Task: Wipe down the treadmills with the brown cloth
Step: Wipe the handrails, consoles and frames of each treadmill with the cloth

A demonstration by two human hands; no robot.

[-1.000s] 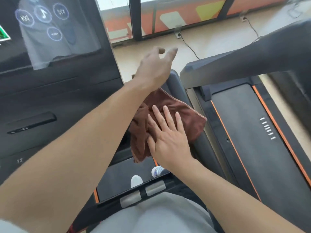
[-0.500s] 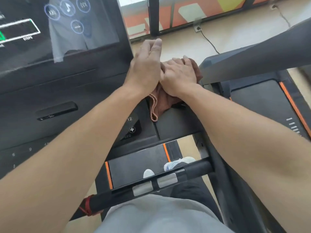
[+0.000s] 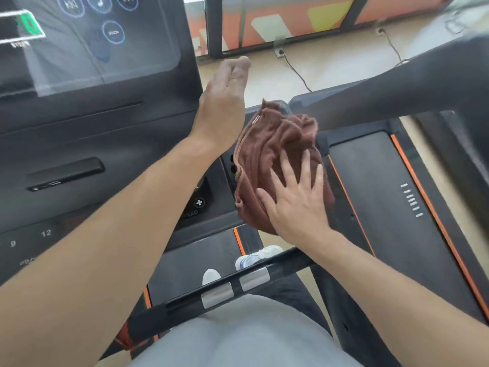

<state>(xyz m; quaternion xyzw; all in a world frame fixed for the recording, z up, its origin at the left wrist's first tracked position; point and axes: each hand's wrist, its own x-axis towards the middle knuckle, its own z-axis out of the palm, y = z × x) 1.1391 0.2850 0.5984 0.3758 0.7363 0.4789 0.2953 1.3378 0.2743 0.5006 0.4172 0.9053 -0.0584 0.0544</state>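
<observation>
While the right hand (image 3: 296, 200) lies flat with its fingers spread on the brown cloth (image 3: 277, 154), pressing it down rather than gripping it, the left hand (image 3: 225, 102) hangs in the air just beside the cloth, edge-on to the camera, fingers straight and close together, holding nothing. Beneath the palm the cloth is bunched into loose folds and sits on the dark side arm at the right end of the treadmill console (image 3: 105, 144), its hemmed edge just beside the speed buttons (image 3: 198, 202). Further out, the console screen (image 3: 92, 35) glows at upper left, the handlebar (image 3: 232, 287) with its two metal pads crosses in front of the person's body, and the belt (image 3: 193, 260) shows below it with the toes of white shoes. To the right stands a second treadmill (image 3: 383, 181) with orange trim, and cables (image 3: 296, 70) trail on the floor beyond.

Judging from this, the main risk is the crumpled cloth: pressed by an open palm only, it may roll or slide off the narrow arm toward the gap between the machines. A stroke drifting left could also press the speed buttons while the person stands on the belt
</observation>
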